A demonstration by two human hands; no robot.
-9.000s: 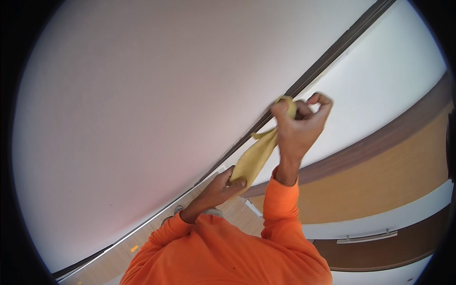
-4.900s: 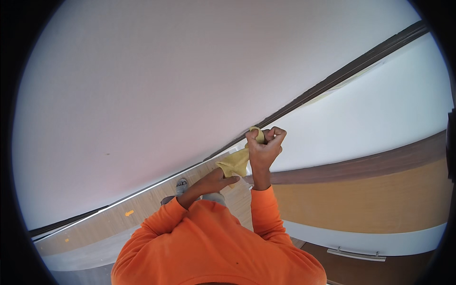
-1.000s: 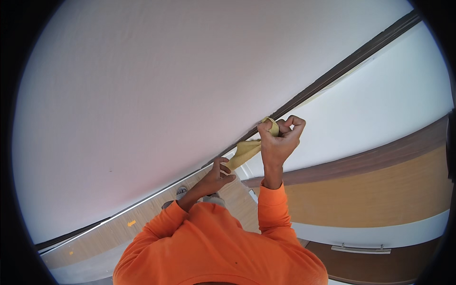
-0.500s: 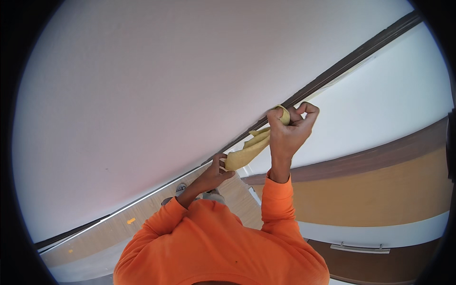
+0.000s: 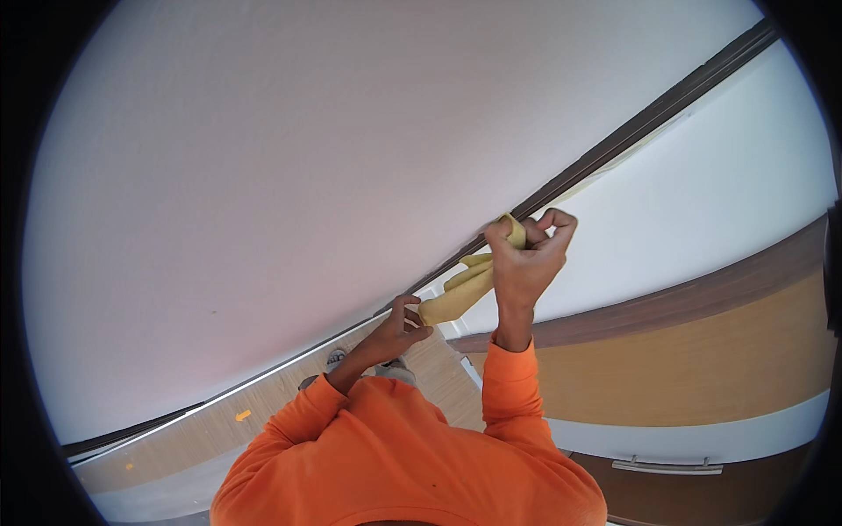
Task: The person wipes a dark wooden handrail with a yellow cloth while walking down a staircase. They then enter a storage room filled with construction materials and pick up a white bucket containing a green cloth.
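A folded yellow cloth (image 5: 452, 302) stretches between my two hands, alongside a narrow dark brown trim strip (image 5: 627, 136). My right hand (image 5: 526, 263) is closed on the cloth's upper end, which loops over the fingers against the strip. Lower down, my left hand (image 5: 386, 337) has its thumb and fingers around the cloth's bottom end. Part of that grip is hidden by the cloth and the fingers. Loose folds of cloth hang along the strip between the hands.
A broad pale wall or panel (image 5: 263, 175) fills the left. Right of the strip is a white surface (image 5: 684, 210), then a brown and tan panel (image 5: 684, 351) and a dark drawer with a metal handle (image 5: 667, 467). Wood-look floor (image 5: 289, 386) with orange arrows lies below.
My right hand has slid a little down and left along the trim strip, with the cloth in it. My left hand has sunk slightly, and the hands are a bit closer together.
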